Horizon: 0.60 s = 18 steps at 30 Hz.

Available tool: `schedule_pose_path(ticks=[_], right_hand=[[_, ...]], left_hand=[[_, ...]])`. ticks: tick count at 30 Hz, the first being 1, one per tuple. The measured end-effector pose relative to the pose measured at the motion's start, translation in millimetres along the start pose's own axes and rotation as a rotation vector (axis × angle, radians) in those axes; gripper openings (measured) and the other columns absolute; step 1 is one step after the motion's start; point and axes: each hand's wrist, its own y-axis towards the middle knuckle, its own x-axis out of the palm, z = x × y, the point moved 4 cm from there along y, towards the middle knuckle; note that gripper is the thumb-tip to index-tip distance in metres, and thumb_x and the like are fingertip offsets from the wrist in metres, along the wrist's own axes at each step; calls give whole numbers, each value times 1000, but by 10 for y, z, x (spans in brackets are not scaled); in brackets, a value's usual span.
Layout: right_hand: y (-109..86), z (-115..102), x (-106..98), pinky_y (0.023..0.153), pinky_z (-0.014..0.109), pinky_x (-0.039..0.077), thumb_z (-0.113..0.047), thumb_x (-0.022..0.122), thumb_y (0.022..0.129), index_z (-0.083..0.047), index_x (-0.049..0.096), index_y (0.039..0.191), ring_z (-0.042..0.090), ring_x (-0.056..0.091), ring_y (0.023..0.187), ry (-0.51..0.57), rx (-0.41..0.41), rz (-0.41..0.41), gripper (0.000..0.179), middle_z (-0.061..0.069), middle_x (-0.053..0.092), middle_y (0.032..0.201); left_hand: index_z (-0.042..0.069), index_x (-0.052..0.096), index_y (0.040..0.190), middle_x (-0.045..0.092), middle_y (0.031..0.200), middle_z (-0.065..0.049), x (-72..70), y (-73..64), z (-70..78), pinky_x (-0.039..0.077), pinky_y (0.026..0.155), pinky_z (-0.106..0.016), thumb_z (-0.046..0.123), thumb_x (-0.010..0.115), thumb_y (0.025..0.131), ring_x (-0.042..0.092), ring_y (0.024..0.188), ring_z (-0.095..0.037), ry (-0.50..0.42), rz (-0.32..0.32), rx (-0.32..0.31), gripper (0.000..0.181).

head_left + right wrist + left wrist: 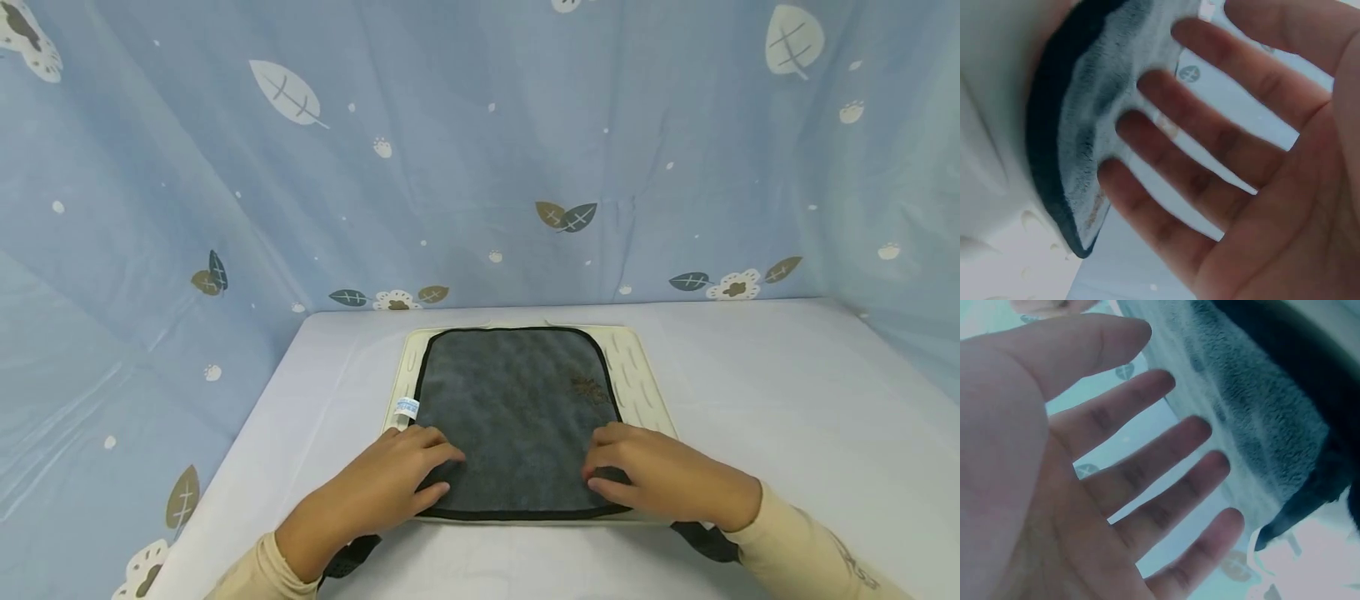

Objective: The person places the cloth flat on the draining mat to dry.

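Note:
A dark grey towel (517, 408) with black edging lies spread over a cream ridged board (637, 375). Brownish marks (588, 387) show on its right side. My left hand (393, 475) is over the towel's near left corner, thumb and fingertips right at the cloth. At the near right corner, my right hand (652, 471) has its fingertips at the surface too. Both wrist views show spread, nearly straight fingers with nothing between them; the left palm (1104, 506) and right palm (1291, 219) face the towel's fuzzy side.
A small white and blue label (407, 407) sticks out at the towel's left edge. The board rests on a white-covered table (765, 400). Blue leaf-patterned fabric (480, 150) hangs behind and at the sides. Black straps (705, 540) hang below the wrists.

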Motion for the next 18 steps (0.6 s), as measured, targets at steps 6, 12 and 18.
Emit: schedule_pose_path(ticks=[6,12,18], right_hand=[[16,47,68,92,43,54,-26,75,90,-24,68,126,27,59,123,-115,63,-61,37,6,58,136],[29,74,125,94,48,53,-26,78,86,-26,65,131,32,56,129,-106,105,-110,47,9,54,143],[44,73,45,98,52,50,-36,69,94,-21,63,135,32,55,129,-134,115,-46,44,10,55,143]], left_hand=[[25,57,141,51,148,-5,98,33,-49,45,104,-52,38,71,93,49,137,-27,-21,-84,-31,52],[25,56,143,47,152,-7,127,20,-67,43,106,-54,39,73,91,47,139,-29,-42,-110,-44,56],[25,51,147,44,155,-7,100,28,-100,37,109,-60,45,65,95,42,144,-31,-54,-50,-50,57]])
